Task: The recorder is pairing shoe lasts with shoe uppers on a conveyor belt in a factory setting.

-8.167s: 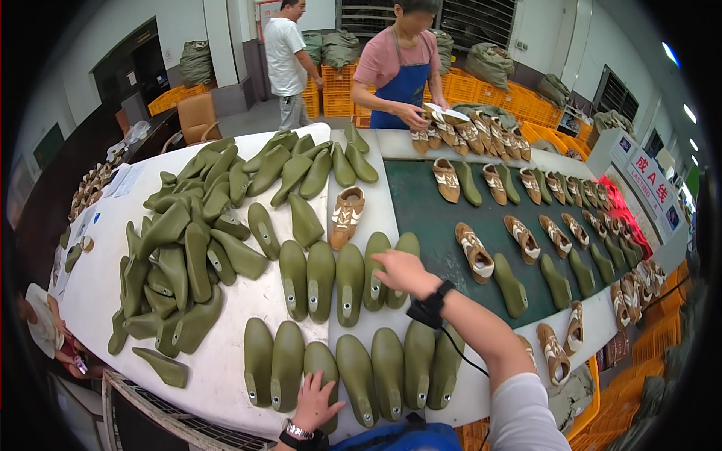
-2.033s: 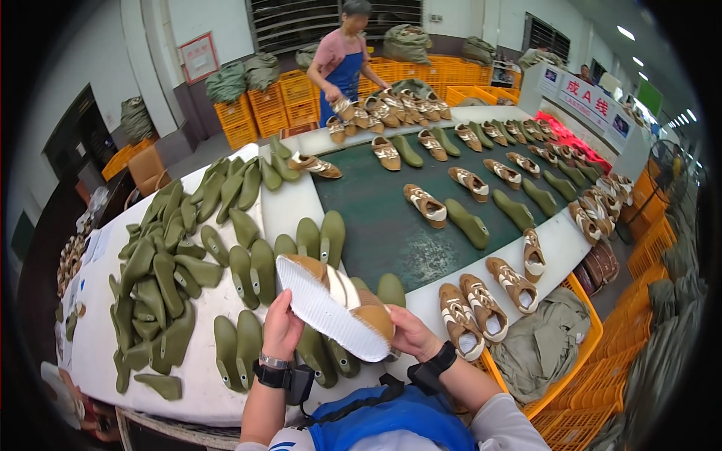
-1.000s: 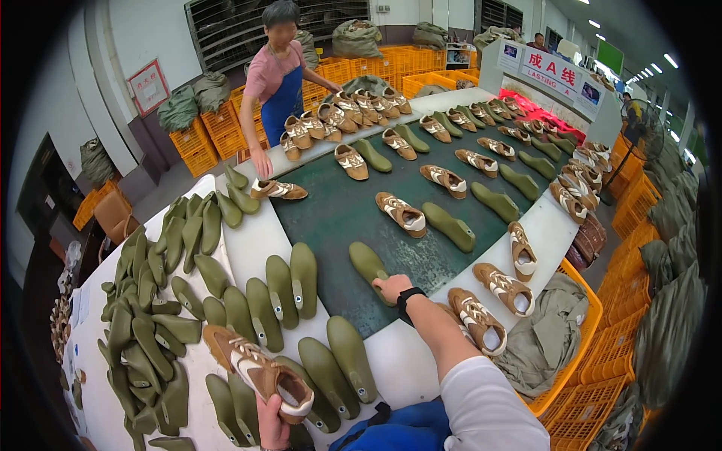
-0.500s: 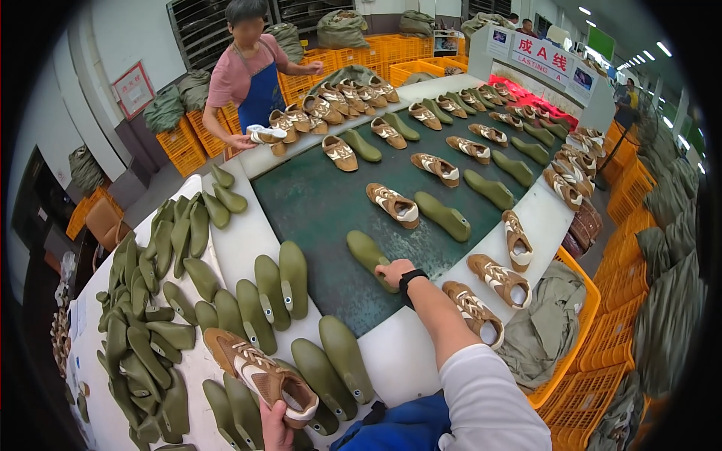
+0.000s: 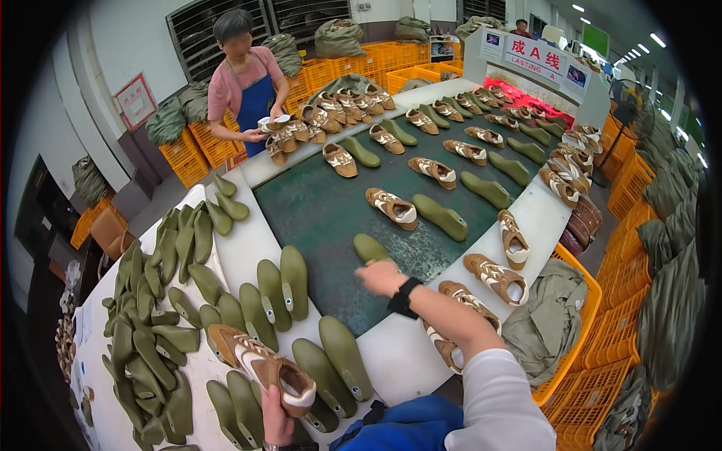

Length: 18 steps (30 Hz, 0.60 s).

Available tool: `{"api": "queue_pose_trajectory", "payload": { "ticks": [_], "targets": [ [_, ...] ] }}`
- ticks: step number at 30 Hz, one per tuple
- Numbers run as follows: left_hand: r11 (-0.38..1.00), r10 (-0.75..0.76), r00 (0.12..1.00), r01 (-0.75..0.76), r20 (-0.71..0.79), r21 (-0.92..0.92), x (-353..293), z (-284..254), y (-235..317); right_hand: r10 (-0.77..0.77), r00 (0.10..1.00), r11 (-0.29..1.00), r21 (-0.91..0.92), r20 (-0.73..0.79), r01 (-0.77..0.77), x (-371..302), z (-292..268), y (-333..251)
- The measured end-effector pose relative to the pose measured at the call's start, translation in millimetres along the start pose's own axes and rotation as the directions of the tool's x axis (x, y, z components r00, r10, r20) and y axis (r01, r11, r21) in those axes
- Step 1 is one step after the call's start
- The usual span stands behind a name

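Since half a second ago, the right hand [image 5: 382,278] has shifted over the green last [image 5: 368,246], hiding its heel end. Nearest, the left hand [image 5: 277,422] has its grip clamped on the heel of a brown-and-white shoe [image 5: 252,357] over rows of lasts [image 5: 331,357]; likely light and soft-uppered, it seems best held at that stiffer heel. Farther, the last, probably hard and slick, lies on the dark green part of the desk [image 5: 301,197]; whether the right grip closes around it, I cannot tell.
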<state>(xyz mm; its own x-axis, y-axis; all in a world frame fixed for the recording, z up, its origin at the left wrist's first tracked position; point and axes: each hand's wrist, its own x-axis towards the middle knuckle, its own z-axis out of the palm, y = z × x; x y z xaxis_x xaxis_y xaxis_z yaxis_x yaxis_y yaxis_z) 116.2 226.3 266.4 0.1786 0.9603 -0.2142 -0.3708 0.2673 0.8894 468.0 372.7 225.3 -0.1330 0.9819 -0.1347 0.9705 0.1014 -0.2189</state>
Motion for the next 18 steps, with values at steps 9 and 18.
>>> {"api": "queue_pose_trajectory", "payload": {
  "ticks": [9,18],
  "targets": [
    [0.999,0.045,0.987,-0.046,0.157,0.008,36.4,61.3,-5.0,-0.391,0.857,0.481,0.719,-0.336,0.501,-118.5,-11.7,-131.4],
    [0.943,-0.175,0.97,0.115,0.171,0.312,29.8,37.9,-21.5,-0.06,0.924,0.942,0.283,-0.377,0.177,27.7,-2.1,-21.9]
  ]
}}
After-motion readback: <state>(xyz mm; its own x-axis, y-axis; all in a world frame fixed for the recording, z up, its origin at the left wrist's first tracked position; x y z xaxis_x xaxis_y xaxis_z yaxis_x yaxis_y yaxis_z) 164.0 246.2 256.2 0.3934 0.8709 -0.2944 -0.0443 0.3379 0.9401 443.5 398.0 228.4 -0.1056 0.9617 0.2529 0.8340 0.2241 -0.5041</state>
